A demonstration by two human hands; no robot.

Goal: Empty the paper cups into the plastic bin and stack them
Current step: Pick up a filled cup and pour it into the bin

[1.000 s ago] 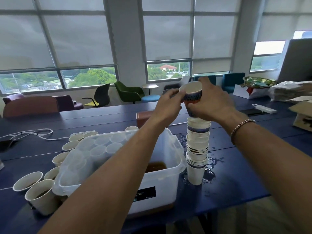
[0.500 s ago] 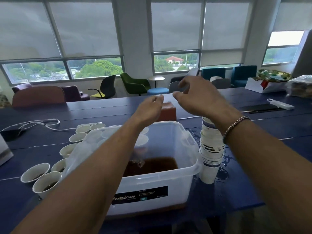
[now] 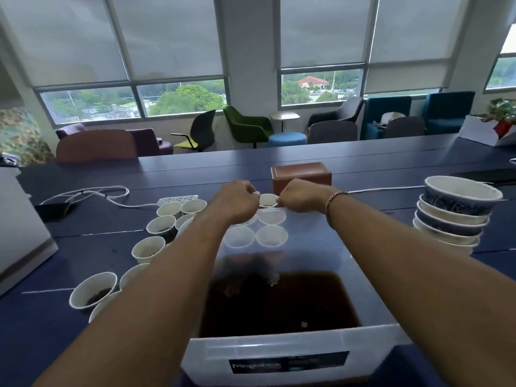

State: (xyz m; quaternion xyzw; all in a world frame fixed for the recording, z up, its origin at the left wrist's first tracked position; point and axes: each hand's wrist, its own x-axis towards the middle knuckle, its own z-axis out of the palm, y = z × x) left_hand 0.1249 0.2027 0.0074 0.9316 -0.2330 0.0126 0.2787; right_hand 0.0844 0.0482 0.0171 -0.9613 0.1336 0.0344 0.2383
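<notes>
- Since the plastic bin [image 3: 293,356] nearest me already holds a wide pool of brown liquid [image 3: 279,303], I judge a fair share of the emptying done.
- To my left on the counter [image 3: 55,331], a line of filled cups [image 3: 93,289] runs away from me, with dark dregs showing in several. None of these is emptied or stacked yet.
- Through the bin's cloudy far wall I make out more cups [image 3: 270,236] standing just behind it. What they hold I cannot tell.
- Just past the bin's far rim, my left grip [image 3: 237,202] and right grip [image 3: 298,196] are both curled tight, and each seems to pinch one side of the rim of a single paper cup [image 3: 268,201]. It sits upright between them with something dark inside, so I reckon it is the next to tip.
- Off to my right, the stack [image 3: 458,216] of emptied cups stands on the counter, several deep and well apart from both grips.
- By my reckoning more cups wait than are stacked, so the job is short of halfway.
</notes>
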